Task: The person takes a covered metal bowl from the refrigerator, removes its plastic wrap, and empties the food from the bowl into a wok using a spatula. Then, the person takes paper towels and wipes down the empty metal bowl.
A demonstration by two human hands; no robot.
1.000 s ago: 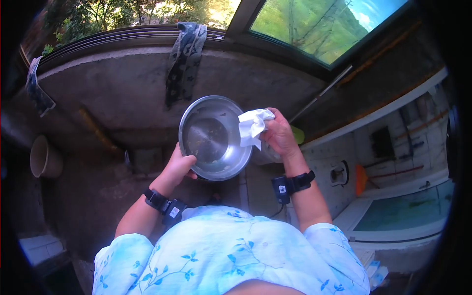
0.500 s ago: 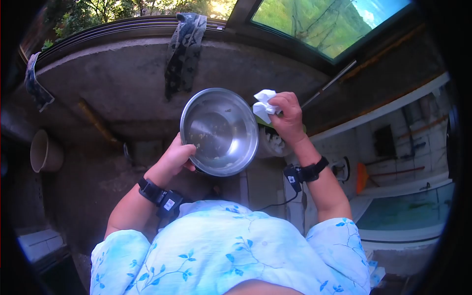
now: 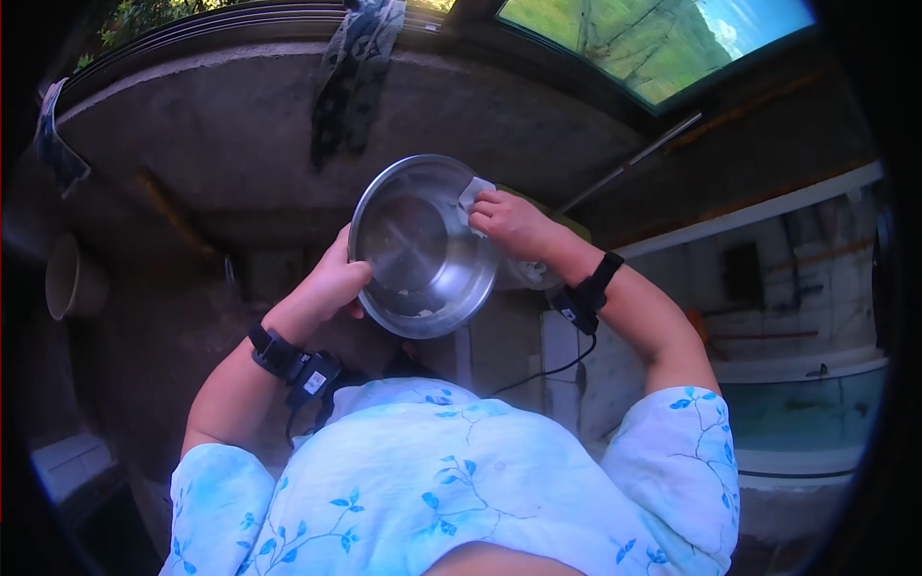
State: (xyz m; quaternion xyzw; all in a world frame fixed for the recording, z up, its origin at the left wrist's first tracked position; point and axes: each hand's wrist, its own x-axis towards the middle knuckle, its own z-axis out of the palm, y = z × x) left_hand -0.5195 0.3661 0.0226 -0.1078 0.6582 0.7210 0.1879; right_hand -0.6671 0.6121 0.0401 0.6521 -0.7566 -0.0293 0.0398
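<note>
A shiny steel basin (image 3: 413,254) is held up in front of me, its inside facing me, with a few pale bits stuck low on its inner wall. Gripping its left rim is my left hand (image 3: 336,280), thumb over the edge and fingers behind, out of sight. My right hand (image 3: 514,224) pinches a crumpled white tissue (image 3: 473,197) and presses it against the upper right of the basin's inner wall. Part of the tissue is covered by my fingers.
Behind my right hand is a bin (image 3: 526,273) with white crumpled stuff in it. A pale bucket (image 3: 75,278) stands far left. Patterned cloths (image 3: 355,86) hang from the window ledge, and a metal pole (image 3: 629,163) leans at the right.
My right hand has moved left and slightly down, bringing the tissue from beside the basin onto its inner wall. My left hand still grips the rim.
</note>
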